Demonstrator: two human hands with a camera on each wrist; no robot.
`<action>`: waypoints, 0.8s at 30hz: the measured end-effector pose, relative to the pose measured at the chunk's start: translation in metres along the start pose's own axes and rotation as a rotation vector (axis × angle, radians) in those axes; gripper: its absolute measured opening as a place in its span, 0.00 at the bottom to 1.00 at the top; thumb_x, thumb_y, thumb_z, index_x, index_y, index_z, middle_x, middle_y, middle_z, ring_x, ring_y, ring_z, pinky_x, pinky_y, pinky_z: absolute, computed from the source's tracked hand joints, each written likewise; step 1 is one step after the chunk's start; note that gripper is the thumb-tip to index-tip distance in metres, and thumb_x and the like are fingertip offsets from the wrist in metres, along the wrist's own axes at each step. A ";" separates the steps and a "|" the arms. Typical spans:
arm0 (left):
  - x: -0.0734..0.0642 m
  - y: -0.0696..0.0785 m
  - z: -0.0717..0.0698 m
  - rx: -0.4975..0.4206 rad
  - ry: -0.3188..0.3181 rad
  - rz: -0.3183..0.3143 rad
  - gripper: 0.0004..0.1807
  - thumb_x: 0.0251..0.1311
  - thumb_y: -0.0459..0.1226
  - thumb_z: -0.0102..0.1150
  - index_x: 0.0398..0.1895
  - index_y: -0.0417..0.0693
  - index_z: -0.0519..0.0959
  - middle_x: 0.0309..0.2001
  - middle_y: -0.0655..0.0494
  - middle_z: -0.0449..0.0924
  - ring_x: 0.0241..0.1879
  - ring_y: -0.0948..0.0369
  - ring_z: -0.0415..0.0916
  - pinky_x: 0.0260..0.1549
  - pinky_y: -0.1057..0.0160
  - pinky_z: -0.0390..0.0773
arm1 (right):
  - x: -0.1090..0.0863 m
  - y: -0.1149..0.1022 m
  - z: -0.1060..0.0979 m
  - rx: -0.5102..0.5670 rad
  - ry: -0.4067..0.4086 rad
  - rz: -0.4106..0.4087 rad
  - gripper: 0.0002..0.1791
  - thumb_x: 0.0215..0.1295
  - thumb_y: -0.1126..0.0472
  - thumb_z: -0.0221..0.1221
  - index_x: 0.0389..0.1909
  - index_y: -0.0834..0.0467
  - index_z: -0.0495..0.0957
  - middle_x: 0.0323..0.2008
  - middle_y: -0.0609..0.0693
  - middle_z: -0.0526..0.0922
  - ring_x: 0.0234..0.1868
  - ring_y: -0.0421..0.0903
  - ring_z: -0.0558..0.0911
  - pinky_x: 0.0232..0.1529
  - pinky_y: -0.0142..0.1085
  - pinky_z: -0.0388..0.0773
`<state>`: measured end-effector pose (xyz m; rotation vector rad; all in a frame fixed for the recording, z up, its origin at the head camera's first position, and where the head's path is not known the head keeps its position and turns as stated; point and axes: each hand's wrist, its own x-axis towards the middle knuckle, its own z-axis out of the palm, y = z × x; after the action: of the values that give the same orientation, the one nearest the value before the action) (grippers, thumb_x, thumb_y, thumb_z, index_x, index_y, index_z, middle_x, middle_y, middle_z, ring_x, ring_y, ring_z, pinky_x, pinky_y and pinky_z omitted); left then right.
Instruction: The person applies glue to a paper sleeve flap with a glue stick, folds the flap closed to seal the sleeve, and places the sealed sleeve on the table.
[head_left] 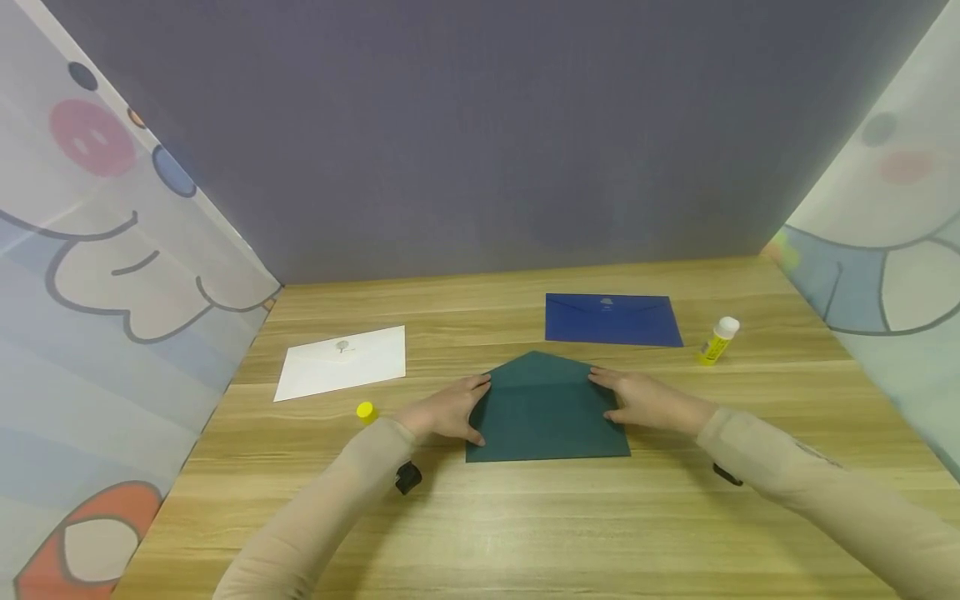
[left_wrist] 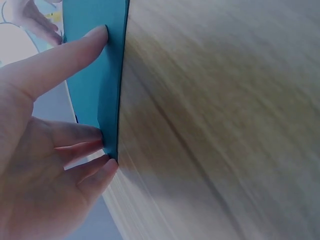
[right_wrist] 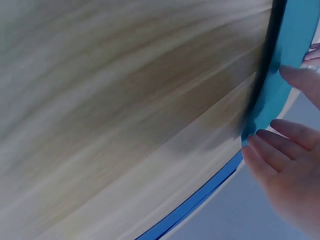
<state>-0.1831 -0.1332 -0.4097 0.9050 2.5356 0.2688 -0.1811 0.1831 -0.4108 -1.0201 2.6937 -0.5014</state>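
Touching green envelope, left grip and right grip spread, envelope's underside hidden

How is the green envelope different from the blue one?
The green envelope is dark green, while the blue envelope is deep blue. The green envelope's flap is unfolded; the blue envelope's flap is folded down. The left hand and right hand touch the green envelope, but neither touches the blue envelope. Both are envelopes with flaps.
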 end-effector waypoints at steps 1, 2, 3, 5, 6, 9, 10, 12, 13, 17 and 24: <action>0.000 0.000 0.000 0.006 -0.002 -0.001 0.50 0.43 0.47 0.67 0.64 0.30 0.52 0.67 0.43 0.45 0.65 0.50 0.46 0.61 0.57 0.54 | -0.001 0.000 -0.001 0.001 0.029 0.000 0.32 0.52 0.62 0.61 0.57 0.72 0.63 0.57 0.68 0.64 0.35 0.51 0.78 0.40 0.39 0.76; 0.001 0.000 0.000 0.011 -0.005 -0.002 0.50 0.43 0.47 0.66 0.64 0.31 0.52 0.67 0.43 0.45 0.65 0.50 0.46 0.61 0.57 0.54 | -0.003 0.000 -0.001 0.003 0.062 0.002 0.31 0.52 0.63 0.61 0.56 0.72 0.64 0.56 0.67 0.66 0.42 0.55 0.77 0.43 0.42 0.75; 0.001 0.000 0.000 0.014 -0.006 -0.002 0.50 0.43 0.47 0.66 0.64 0.31 0.52 0.67 0.43 0.45 0.65 0.50 0.46 0.61 0.57 0.54 | -0.005 -0.001 -0.002 0.010 0.099 0.001 0.29 0.53 0.64 0.60 0.55 0.72 0.65 0.54 0.67 0.68 0.48 0.59 0.74 0.45 0.45 0.74; 0.001 0.001 -0.001 0.016 -0.008 0.001 0.50 0.44 0.47 0.66 0.64 0.31 0.52 0.67 0.43 0.44 0.65 0.50 0.45 0.61 0.57 0.54 | -0.009 -0.001 -0.005 0.045 0.171 0.017 0.27 0.54 0.66 0.59 0.54 0.71 0.66 0.52 0.66 0.70 0.52 0.62 0.71 0.47 0.49 0.71; 0.001 0.001 -0.001 0.019 -0.009 0.001 0.50 0.44 0.47 0.66 0.64 0.31 0.52 0.67 0.43 0.44 0.65 0.50 0.45 0.61 0.57 0.54 | -0.011 0.000 -0.007 0.057 0.214 0.018 0.25 0.54 0.67 0.59 0.54 0.70 0.67 0.51 0.66 0.71 0.51 0.62 0.71 0.47 0.50 0.71; 0.001 0.001 -0.001 0.018 -0.013 -0.001 0.50 0.44 0.47 0.66 0.64 0.31 0.52 0.67 0.43 0.44 0.66 0.50 0.45 0.61 0.57 0.54 | -0.019 0.002 -0.015 0.047 0.373 0.002 0.20 0.52 0.70 0.59 0.49 0.69 0.71 0.45 0.65 0.75 0.46 0.61 0.75 0.44 0.50 0.73; 0.001 0.001 -0.001 0.018 -0.011 -0.001 0.50 0.43 0.47 0.66 0.64 0.31 0.52 0.67 0.43 0.44 0.65 0.49 0.45 0.61 0.57 0.54 | -0.021 0.003 -0.017 0.036 0.428 -0.009 0.19 0.51 0.72 0.59 0.47 0.68 0.72 0.43 0.64 0.77 0.44 0.60 0.76 0.41 0.49 0.74; 0.001 0.001 -0.001 0.017 -0.008 -0.002 0.50 0.43 0.47 0.67 0.64 0.31 0.52 0.67 0.43 0.44 0.65 0.49 0.45 0.61 0.57 0.54 | -0.027 0.006 -0.023 -0.017 0.550 -0.043 0.16 0.47 0.74 0.61 0.41 0.68 0.75 0.37 0.62 0.79 0.37 0.57 0.79 0.35 0.45 0.77; 0.001 0.001 -0.001 0.017 -0.006 -0.002 0.50 0.43 0.47 0.67 0.64 0.31 0.52 0.67 0.43 0.44 0.65 0.49 0.45 0.61 0.57 0.54 | -0.030 0.008 -0.025 -0.048 0.610 -0.058 0.15 0.45 0.75 0.61 0.38 0.68 0.76 0.34 0.60 0.80 0.34 0.55 0.79 0.31 0.43 0.77; 0.002 0.001 0.000 0.020 -0.001 -0.002 0.50 0.43 0.47 0.67 0.63 0.31 0.52 0.67 0.43 0.45 0.65 0.49 0.45 0.61 0.57 0.55 | -0.042 0.018 -0.034 -0.151 0.814 -0.043 0.12 0.42 0.76 0.59 0.32 0.69 0.77 0.25 0.58 0.79 0.23 0.50 0.78 0.18 0.35 0.72; 0.002 0.001 0.000 0.033 -0.005 -0.002 0.50 0.43 0.47 0.67 0.64 0.31 0.52 0.67 0.42 0.45 0.65 0.49 0.45 0.61 0.57 0.54 | -0.061 0.037 -0.042 -0.207 1.027 0.086 0.10 0.43 0.76 0.56 0.30 0.72 0.74 0.22 0.61 0.76 0.22 0.53 0.75 0.23 0.30 0.65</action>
<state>-0.1843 -0.1312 -0.4103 0.9151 2.5435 0.2242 -0.1722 0.2598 -0.3815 -0.8054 3.7240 -0.9462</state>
